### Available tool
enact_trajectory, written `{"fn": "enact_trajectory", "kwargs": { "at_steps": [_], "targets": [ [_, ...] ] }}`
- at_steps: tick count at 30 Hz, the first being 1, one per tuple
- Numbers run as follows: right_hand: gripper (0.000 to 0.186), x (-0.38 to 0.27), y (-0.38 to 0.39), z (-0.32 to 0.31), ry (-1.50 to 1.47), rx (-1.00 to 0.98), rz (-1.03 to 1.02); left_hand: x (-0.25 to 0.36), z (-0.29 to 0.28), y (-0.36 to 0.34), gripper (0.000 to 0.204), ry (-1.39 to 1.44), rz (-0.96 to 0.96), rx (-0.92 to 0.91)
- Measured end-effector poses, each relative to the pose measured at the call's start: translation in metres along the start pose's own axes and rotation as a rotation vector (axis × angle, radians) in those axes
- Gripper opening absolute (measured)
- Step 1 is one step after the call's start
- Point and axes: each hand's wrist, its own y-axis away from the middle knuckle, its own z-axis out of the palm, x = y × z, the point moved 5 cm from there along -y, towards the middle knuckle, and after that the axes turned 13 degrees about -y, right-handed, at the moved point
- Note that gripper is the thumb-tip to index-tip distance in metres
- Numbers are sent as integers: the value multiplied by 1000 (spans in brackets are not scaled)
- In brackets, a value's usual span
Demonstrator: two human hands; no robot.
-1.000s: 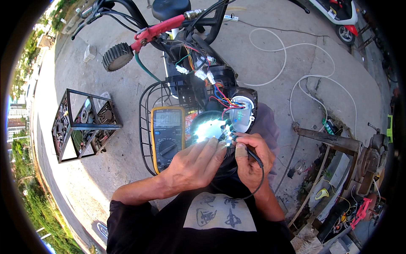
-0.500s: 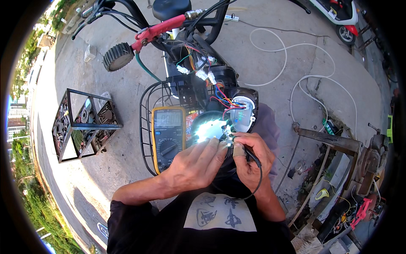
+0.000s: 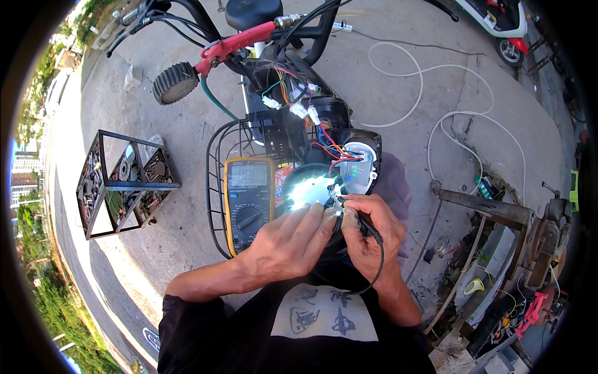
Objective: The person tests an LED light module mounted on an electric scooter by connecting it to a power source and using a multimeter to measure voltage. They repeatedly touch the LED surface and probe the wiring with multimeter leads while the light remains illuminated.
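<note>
A round headlight (image 3: 306,189) glares bright white in front of me, its details washed out. My left hand (image 3: 293,242) lies over its near edge, fingers pressed together, their tips hidden by glare. At the light's right side, my right hand (image 3: 375,229) pinches a black test lead (image 3: 380,252), which loops down toward my lap. The fingertips of both hands almost meet beside a small whitish connector (image 3: 337,192). Left of the light stands a yellow-edged multimeter (image 3: 248,202) with a dial. Red, blue and yellow wires (image 3: 333,146) run into a white-backed instrument housing (image 3: 358,171).
A black wire basket (image 3: 213,181) surrounds the multimeter. Beyond are loose white plugs (image 3: 299,110), black handlebars (image 3: 317,43) and a red-handled tool with a ribbed head (image 3: 174,83). A metal parts rack (image 3: 140,186) stands left, a cluttered workbench (image 3: 483,202) right. White hose (image 3: 461,113) coils across the ground.
Very little differs. Both hands keep their places at the lit headlight, and the multimeter and loose plugs have shifted only very slightly in view.
</note>
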Motion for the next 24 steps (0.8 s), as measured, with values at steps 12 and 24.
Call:
{"fn": "enact_trajectory", "kwargs": {
  "at_steps": [12,24],
  "targets": [
    [31,1,2,2,6,10,79,1,2,4,43,-15,19,4],
    [28,0,1,2,24,3,75,3,1,6,45,-23,12,-9]
  ]
}}
